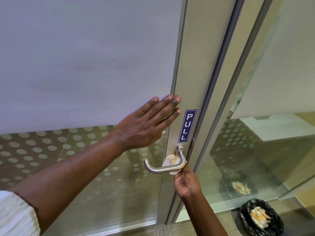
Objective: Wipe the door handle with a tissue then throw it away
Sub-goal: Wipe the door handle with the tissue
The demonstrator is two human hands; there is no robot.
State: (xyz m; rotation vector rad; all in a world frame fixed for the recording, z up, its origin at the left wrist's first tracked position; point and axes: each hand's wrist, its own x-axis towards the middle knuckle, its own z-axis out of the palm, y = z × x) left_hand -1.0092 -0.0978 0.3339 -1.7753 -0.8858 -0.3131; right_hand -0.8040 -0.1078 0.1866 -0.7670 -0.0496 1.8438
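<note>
A brushed-metal lever door handle (pixel 156 168) juts from the aluminium door frame (pixel 196 74), just below a blue PULL sticker (pixel 187 126). My right hand (pixel 186 183) reaches up from below and pinches a crumpled white tissue (pixel 171 160), which is pressed behind and around the handle near its bend. My left hand (pixel 146 124) lies flat with fingers spread on the frosted glass door (pixel 85 65), fingertips touching the frame's edge above the handle.
A small bin with a black liner (pixel 261 217) holding used tissues stands on the floor at the lower right, beside a fixed glass panel (pixel 264 133) that mirrors it. The lower glass carries a dotted pattern.
</note>
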